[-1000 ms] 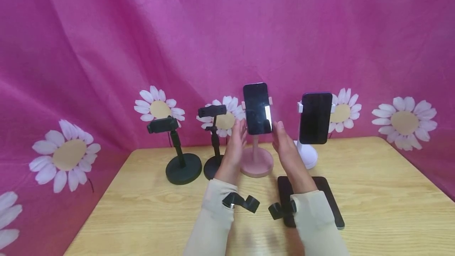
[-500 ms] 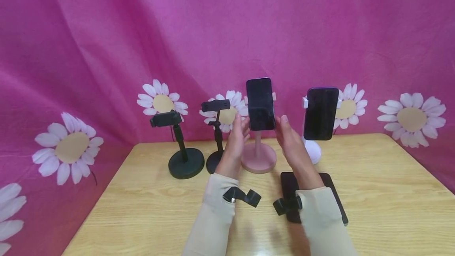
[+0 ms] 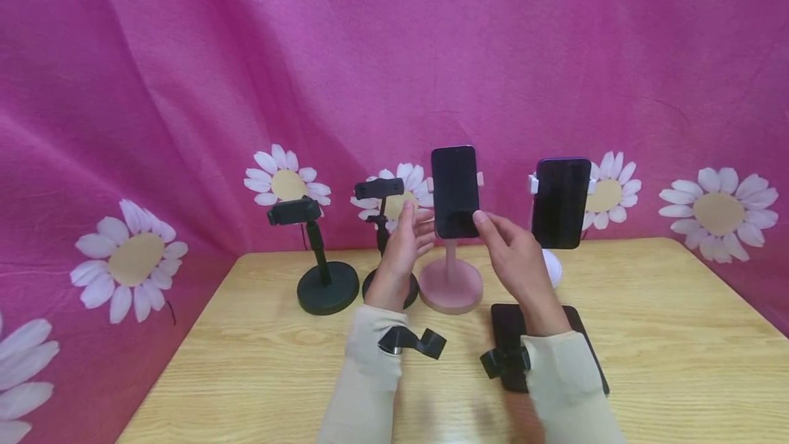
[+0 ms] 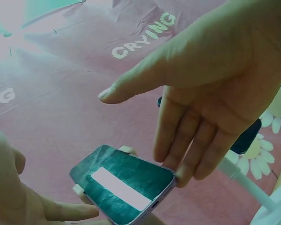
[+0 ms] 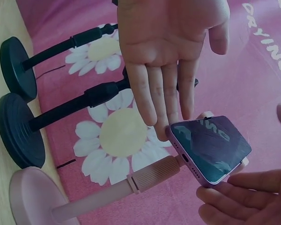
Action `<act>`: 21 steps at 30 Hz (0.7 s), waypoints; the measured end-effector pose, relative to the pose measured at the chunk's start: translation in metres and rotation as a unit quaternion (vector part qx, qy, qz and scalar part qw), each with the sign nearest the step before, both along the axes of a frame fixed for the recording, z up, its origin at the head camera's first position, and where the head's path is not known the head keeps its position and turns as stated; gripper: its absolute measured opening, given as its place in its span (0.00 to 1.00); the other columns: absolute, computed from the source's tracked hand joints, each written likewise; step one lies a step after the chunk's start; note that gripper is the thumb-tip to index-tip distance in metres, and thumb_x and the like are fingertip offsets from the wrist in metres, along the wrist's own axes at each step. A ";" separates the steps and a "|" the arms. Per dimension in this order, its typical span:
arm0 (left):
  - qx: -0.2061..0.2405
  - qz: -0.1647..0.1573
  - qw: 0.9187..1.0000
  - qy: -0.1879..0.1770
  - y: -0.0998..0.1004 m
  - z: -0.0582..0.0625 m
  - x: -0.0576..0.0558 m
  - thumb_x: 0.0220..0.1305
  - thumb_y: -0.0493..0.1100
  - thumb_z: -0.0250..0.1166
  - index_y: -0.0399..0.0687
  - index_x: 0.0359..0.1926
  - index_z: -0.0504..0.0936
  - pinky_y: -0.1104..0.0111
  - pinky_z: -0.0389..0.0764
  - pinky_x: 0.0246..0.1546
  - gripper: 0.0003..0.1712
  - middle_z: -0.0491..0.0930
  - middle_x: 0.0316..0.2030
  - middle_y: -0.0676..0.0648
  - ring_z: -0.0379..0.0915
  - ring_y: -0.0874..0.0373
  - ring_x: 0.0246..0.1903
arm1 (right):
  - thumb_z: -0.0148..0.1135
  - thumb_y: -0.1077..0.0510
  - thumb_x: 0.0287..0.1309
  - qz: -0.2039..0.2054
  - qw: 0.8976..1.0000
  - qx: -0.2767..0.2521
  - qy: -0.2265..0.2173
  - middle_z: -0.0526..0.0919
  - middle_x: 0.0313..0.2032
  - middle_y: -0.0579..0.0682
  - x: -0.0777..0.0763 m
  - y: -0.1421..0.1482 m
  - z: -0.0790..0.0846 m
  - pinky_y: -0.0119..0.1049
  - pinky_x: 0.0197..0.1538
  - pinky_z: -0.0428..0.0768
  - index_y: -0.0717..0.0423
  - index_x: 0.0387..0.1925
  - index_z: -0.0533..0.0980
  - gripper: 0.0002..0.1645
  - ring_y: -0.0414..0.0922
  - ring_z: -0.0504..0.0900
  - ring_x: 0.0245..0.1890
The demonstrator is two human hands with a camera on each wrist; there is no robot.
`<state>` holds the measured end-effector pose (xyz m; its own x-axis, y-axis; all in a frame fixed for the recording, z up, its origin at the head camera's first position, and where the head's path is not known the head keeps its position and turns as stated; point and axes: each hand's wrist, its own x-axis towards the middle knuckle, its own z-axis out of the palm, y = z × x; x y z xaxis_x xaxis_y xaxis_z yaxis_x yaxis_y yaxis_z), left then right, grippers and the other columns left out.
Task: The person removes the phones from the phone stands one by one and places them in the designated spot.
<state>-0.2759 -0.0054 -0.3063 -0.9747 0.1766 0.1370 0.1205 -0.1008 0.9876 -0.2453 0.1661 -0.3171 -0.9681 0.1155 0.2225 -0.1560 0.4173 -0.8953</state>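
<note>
Flanking the phone [image 3: 455, 192] are two hands, neither with hold of anything. The left hand [image 3: 403, 245] is wide open, its fingers extended and its thumb apart from them; the tips lie at or just beside the phone's lower edge, and contact cannot be settled. The right hand [image 3: 518, 252] is likewise open, with fingers lightly bent near the opposite edge. In the head view its thumb overlaps a lower corner, but both wrist views show that thumb clear of the glass. The phone is upright, leaning slightly back, in the clamp [image 3: 481, 179] of the pink stand [image 3: 452, 286], gripped at its sides above the base.

Several faults are possible. An uneven push from one hand could turn the phone askew or slide it out of the clamp, since only two small side grips appear to bear it. Pressure high on the slender post could tip the stand. The left hand, drawn back carelessly, could knock the nearer black stand [image 3: 379, 188] just behind it; the right, swung outward, could strike the second phone [image 3: 561, 203] on the white stand [image 3: 553, 269]. A phone falling forward might hit the tablet [image 3: 508, 327] beneath the right forearm.
</note>
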 end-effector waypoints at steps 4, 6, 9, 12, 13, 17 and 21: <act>-0.025 0.007 1.000 0.003 -0.004 0.003 0.002 0.76 0.60 0.33 0.35 0.65 0.67 0.54 0.70 0.60 0.37 0.74 0.57 0.33 0.73 0.41 0.57 | 0.49 0.24 0.57 -0.005 1.000 0.016 0.008 0.73 0.62 0.57 0.001 0.000 0.001 0.57 0.60 0.70 0.52 0.68 0.66 0.49 0.56 0.70 0.63; -0.038 0.007 0.999 0.002 -0.006 0.004 0.003 0.75 0.61 0.34 0.37 0.66 0.67 0.55 0.71 0.59 0.37 0.75 0.56 0.33 0.74 0.40 0.55 | 0.52 0.27 0.59 -0.006 1.000 0.026 0.015 0.75 0.60 0.58 0.000 0.000 -0.001 0.54 0.58 0.73 0.55 0.67 0.67 0.46 0.57 0.72 0.61; -0.063 0.009 0.998 -0.003 -0.009 0.006 0.005 0.74 0.62 0.35 0.41 0.66 0.67 0.55 0.73 0.57 0.36 0.77 0.54 0.33 0.76 0.40 0.53 | 0.55 0.34 0.62 -0.009 0.999 0.041 0.022 0.77 0.57 0.59 0.000 0.000 -0.003 0.52 0.56 0.76 0.58 0.64 0.69 0.40 0.57 0.75 0.58; -0.088 0.010 0.996 -0.002 -0.012 0.008 0.007 0.74 0.63 0.36 0.43 0.67 0.66 0.55 0.75 0.55 0.35 0.79 0.50 0.33 0.79 0.41 0.49 | 0.58 0.40 0.64 -0.012 0.998 0.050 0.026 0.80 0.52 0.60 0.000 0.001 -0.004 0.51 0.53 0.78 0.59 0.61 0.72 0.34 0.57 0.78 0.54; -0.097 0.010 0.995 -0.002 -0.013 0.008 0.008 0.74 0.63 0.37 0.43 0.67 0.66 0.55 0.76 0.54 0.35 0.79 0.49 0.33 0.80 0.42 0.47 | 0.58 0.41 0.64 -0.014 0.998 0.054 0.025 0.81 0.50 0.60 0.000 0.001 -0.004 0.50 0.52 0.79 0.59 0.60 0.73 0.32 0.56 0.78 0.52; -0.136 0.010 0.991 0.001 -0.017 0.012 0.011 0.73 0.64 0.39 0.44 0.66 0.65 0.57 0.79 0.50 0.35 0.81 0.41 0.36 0.82 0.46 0.40 | 0.60 0.44 0.63 -0.009 0.998 0.063 0.015 0.83 0.43 0.58 0.001 0.001 -0.001 0.47 0.47 0.80 0.58 0.53 0.76 0.26 0.53 0.80 0.45; -0.177 0.013 0.984 0.010 -0.022 0.014 0.015 0.71 0.64 0.47 0.47 0.64 0.66 0.60 0.81 0.45 0.33 0.80 0.36 0.41 0.82 0.51 0.35 | 0.61 0.46 0.63 0.017 0.998 0.068 -0.007 0.83 0.38 0.56 0.005 0.001 0.005 0.41 0.42 0.79 0.58 0.49 0.77 0.22 0.50 0.80 0.38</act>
<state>-0.2606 -0.0278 -0.2920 -0.9774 0.1911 0.0907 0.1383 0.2534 0.9574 -0.2404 0.1675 -0.3124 -0.9741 0.0526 0.2197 -0.1592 0.5301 -0.8328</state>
